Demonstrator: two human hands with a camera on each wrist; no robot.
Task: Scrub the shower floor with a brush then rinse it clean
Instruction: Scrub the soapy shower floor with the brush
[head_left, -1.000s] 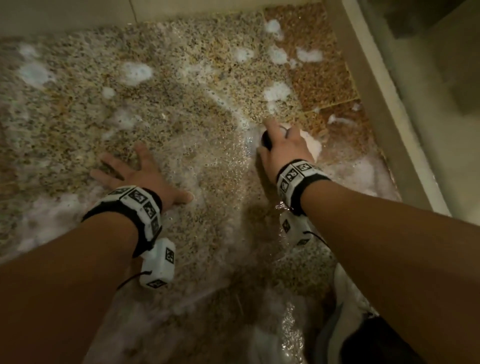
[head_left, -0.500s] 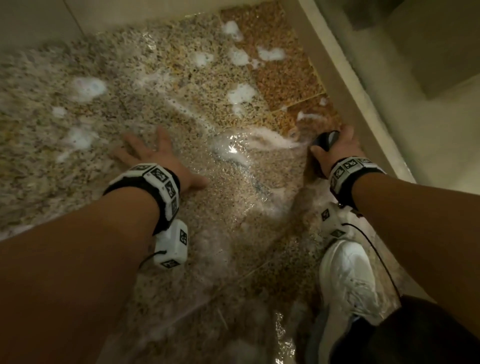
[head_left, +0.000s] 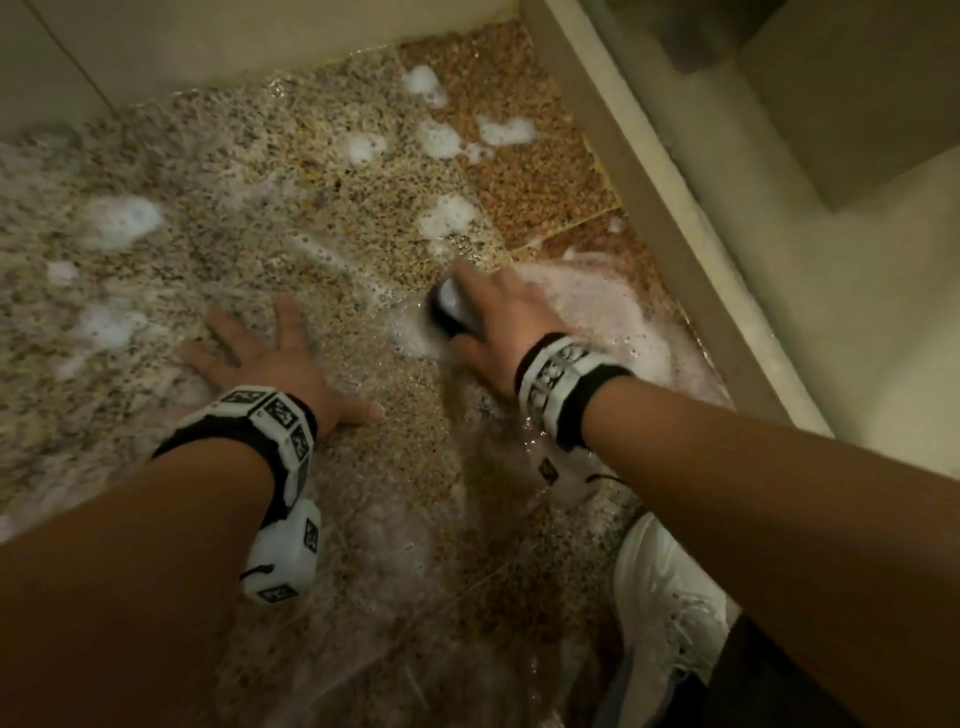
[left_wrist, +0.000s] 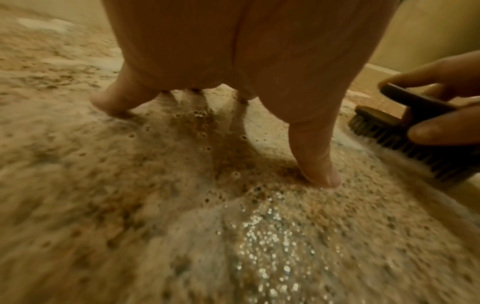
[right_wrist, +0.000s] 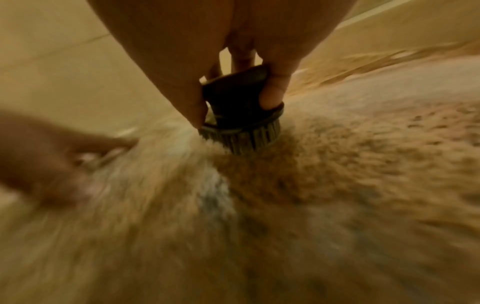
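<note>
Speckled pebble-pattern shower floor (head_left: 322, 171) lay wet under scattered patches of white foam (head_left: 447, 215), with pale wall tile along the far edge and a raised beige curb (head_left: 691, 218) running down the right side. From the head view the left hand (head_left: 270, 358) lay spread flat on the floor, fingers apart, well left of the brush (head_left: 452, 306); that view showed only the brush's dark top peeking out from under the right hand (head_left: 498, 322), beside a smear of suds. The right wrist view gave what the head view hid: the thumb and fingers wrapped a dark handle, and a round ring of stiff bristles (right_wrist: 246, 139) pressed down onto the floor, foam piling against its left side, with the left hand a blur at the frame's left edge. The left wrist view showed the fingertips (left_wrist: 319, 174) planted on the wet surface, bubbles and glinting water between them, and at its right edge the brush in profile, bristles touching the floor and the right hand's fingers curled round the handle. Only the head view took in the 2 marker-patterned wristbands (head_left: 270, 415) and a white shoe (head_left: 670, 597) at the lower right, near the curb.
</note>
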